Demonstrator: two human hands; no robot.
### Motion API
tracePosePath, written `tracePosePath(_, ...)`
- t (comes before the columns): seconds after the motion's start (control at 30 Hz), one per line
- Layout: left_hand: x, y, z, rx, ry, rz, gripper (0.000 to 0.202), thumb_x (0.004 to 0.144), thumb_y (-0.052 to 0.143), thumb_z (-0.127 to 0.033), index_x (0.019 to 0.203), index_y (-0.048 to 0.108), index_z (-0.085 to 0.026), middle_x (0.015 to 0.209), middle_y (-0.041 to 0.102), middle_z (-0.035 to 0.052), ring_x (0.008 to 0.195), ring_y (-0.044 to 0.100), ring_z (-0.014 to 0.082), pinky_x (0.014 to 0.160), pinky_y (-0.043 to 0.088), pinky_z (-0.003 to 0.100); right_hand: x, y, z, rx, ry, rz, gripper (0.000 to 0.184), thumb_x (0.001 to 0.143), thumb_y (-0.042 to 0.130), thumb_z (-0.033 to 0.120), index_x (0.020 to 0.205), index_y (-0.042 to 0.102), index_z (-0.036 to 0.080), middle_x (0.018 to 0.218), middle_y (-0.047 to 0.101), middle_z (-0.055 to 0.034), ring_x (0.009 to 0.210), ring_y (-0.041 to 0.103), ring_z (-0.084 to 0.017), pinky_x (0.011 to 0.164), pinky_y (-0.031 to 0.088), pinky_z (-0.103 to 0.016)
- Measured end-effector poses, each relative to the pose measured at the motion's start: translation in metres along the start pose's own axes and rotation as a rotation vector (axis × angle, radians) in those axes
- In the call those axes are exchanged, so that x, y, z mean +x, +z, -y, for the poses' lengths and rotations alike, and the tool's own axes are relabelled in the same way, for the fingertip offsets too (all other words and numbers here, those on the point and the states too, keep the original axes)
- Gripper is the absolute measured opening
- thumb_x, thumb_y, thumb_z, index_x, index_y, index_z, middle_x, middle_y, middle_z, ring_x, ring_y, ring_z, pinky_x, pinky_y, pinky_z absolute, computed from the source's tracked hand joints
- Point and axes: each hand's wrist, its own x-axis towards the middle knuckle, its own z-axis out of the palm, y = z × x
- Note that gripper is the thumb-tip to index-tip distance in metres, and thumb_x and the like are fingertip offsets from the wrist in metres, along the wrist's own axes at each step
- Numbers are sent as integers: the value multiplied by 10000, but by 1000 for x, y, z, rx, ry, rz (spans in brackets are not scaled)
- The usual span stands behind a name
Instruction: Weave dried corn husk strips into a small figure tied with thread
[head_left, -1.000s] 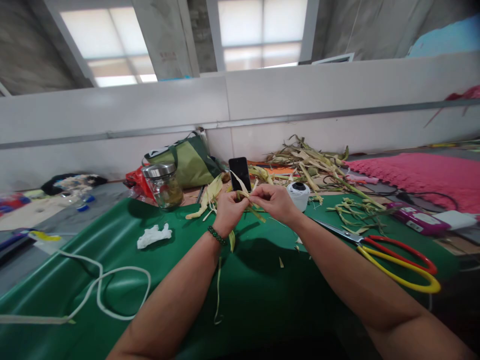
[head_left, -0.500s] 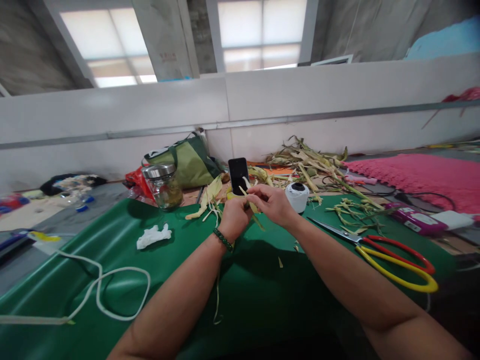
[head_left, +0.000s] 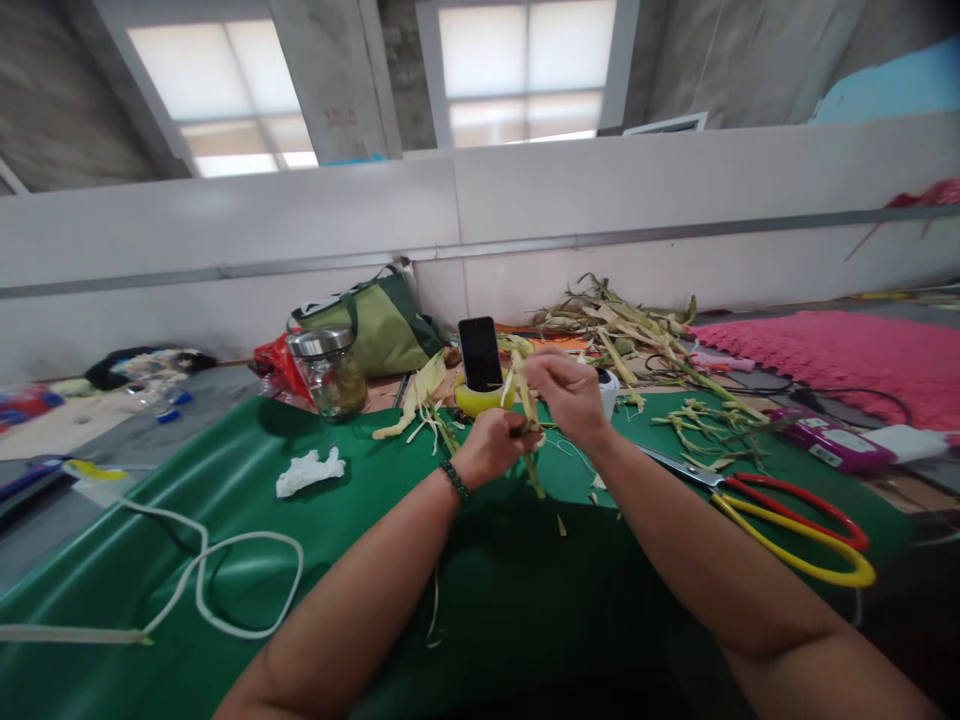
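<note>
Both my hands work a bundle of dried leaf strips [head_left: 527, 410] above the green table cover [head_left: 225, 470]. My left hand [head_left: 491, 447], a green bead bracelet on its wrist, is closed around the lower part of the strips. My right hand [head_left: 568, 392] is above it, fingers pinched on the upper ends of the same strips. One strip end hangs below my hands toward the cover. A black phone [head_left: 480, 353] stands propped in a yellow holder just behind my hands.
Red and yellow scissors [head_left: 780, 520] lie at the right. A glass jar [head_left: 328, 372], a green bag [head_left: 379, 320] and a crumpled tissue [head_left: 307, 470] are at the left, with a white cord [head_left: 202, 585]. A leaf pile [head_left: 622, 325] and pink mat [head_left: 832, 350] sit behind.
My left hand has dropped lower and turned, while my right hand has lifted above it, so the strips now stand nearly upright between them instead of lying across.
</note>
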Motion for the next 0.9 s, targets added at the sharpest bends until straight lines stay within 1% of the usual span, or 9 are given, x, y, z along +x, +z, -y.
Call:
tracePosePath(0.1, 2, -11, 1, -378, -85, 36, 220, 670, 697, -340, 623, 684, -125, 589, 647, 38, 568, 542, 128, 567, 416, 239, 7, -9, -8, 3, 159, -86, 417, 847, 519, 537, 711, 659, 169, 640, 560, -11, 582, 484, -116, 550, 397, -258)
tracePosePath(0.17, 3, -17, 1, -501, -117, 13, 274, 620, 743, -390, 690, 712, -127, 621, 669, 41, 582, 552, 125, 575, 426, 235, 9, -10, -11, -36, 243, 29, 477, 799, 544, 586, 593, 613, 162, 550, 517, 4, 528, 445, -104, 508, 355, -249)
tracePosePath(0.23, 3, -20, 0, -551, -127, 11, 300, 569, 782, -403, 651, 704, -125, 600, 660, 37, 569, 546, 115, 576, 425, 233, 8, -7, -11, -34, 320, 234, 462, 724, 625, 576, 529, 581, 160, 507, 495, 15, 505, 426, -95, 487, 332, -241)
tracePosePath(0.3, 2, -19, -2, -574, -126, 49, 307, 547, 801, -403, 594, 685, -123, 575, 648, 33, 560, 543, 110, 583, 426, 235, 5, -2, -12, 28, 378, 324, 403, 662, 689, 528, 535, 590, 158, 504, 490, 26, 493, 413, -86, 473, 323, -233)
tracePosePath(0.47, -1, -16, -4, -590, -155, 156, 304, 536, 819, -379, 663, 709, -125, 561, 638, 12, 545, 535, 102, 562, 400, 227, 9, -4, -23, 209, 486, 58, 376, 606, 730, 520, 578, 602, 168, 500, 469, 46, 462, 380, -68, 456, 324, -224)
tracePosePath(0.6, 2, -21, -1, -632, -196, 61, 321, 549, 815, -400, 673, 707, -124, 557, 633, 11, 553, 542, 98, 557, 399, 217, 15, -13, -27, 294, 572, 42, 461, 552, 743, 603, 588, 594, 168, 507, 495, 43, 446, 416, -59, 436, 344, -203)
tracePosePath(0.7, 4, -26, 2, -670, -208, -45, 340, 547, 816, -415, 689, 706, -126, 578, 637, 12, 558, 545, 94, 543, 401, 208, 15, -15, -19, 274, 633, 241, 480, 612, 696, 628, 687, 656, 156, 604, 609, 0, 494, 520, -81, 474, 417, -212)
tracePosePath(0.8, 5, -29, 2, -680, -200, -95, 348, 537, 822, -412, 693, 705, -124, 592, 640, 13, 559, 552, 92, 531, 403, 202, 12, -15, -13, 138, 593, 465, 388, 591, 763, 506, 715, 690, 146, 604, 637, -3, 497, 546, -91, 483, 442, -218)
tracePosePath(0.9, 5, -30, 0, -673, -202, -64, 340, 535, 822, -397, 699, 709, -122, 568, 631, 6, 533, 546, 88, 525, 407, 204, 12, -17, -14, 56, 495, 453, 309, 614, 751, 443, 633, 677, 143, 536, 604, 11, 450, 504, -75, 443, 412, -207)
